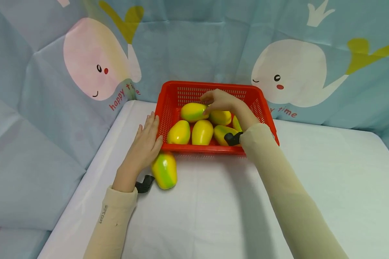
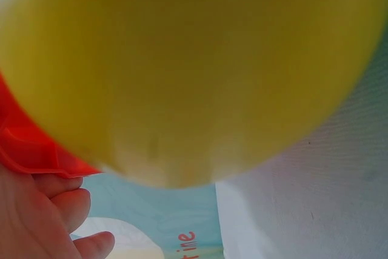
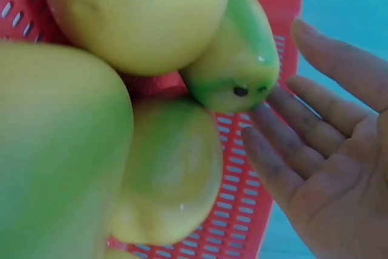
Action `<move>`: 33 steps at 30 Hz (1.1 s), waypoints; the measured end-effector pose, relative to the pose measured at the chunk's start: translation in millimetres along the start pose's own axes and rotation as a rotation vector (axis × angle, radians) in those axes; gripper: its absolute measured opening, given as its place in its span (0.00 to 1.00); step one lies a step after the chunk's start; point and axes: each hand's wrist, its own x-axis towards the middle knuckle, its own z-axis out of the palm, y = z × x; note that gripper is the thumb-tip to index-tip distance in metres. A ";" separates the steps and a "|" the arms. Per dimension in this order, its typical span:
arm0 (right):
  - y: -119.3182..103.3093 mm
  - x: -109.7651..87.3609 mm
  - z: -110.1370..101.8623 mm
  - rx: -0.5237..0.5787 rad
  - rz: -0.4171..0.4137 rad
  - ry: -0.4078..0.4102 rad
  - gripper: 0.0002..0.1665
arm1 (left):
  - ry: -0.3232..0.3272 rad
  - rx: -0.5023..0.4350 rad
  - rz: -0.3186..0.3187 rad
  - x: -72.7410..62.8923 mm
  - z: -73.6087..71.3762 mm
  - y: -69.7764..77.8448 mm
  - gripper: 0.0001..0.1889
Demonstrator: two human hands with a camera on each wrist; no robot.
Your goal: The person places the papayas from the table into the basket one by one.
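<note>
A red plastic basket (image 1: 210, 86) holds several yellow-green mangoes. My left hand (image 1: 143, 144) lies with straight fingers along the outside of its left wall, touching the rim. Beside that wrist, in front of the basket, a lone mango (image 1: 164, 173) rests on the table; it fills much of the left wrist view as a large yellow shape (image 2: 188, 89). Over the basket's back half is my right hand (image 1: 223, 100), fingers loosely bent and thumb apart. Its fingertips are close by the back mango (image 1: 193, 112); the right wrist view shows nothing gripped, though contact is unclear.
A white cloth (image 1: 194, 216) covers the table. Blue fabric (image 1: 194, 46) with printed whales hangs behind and at the left, close to the basket's back. A black wrist piece (image 1: 144, 184) sits at my left wrist, near the lone mango.
</note>
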 end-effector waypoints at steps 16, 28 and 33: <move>-1.1 -34.6 -16.8 -0.038 -0.063 0.038 0.34 | -0.005 -0.002 0.003 0.1 -0.7 0.4 0.33; -13.2 -92.0 12.2 0.051 -0.264 0.219 0.28 | -0.005 -0.010 0.011 0.2 1.4 -1.4 0.33; -13.9 -110.0 34.0 0.079 -0.371 0.256 0.27 | -0.009 -0.011 0.001 1.6 1.1 -1.7 0.33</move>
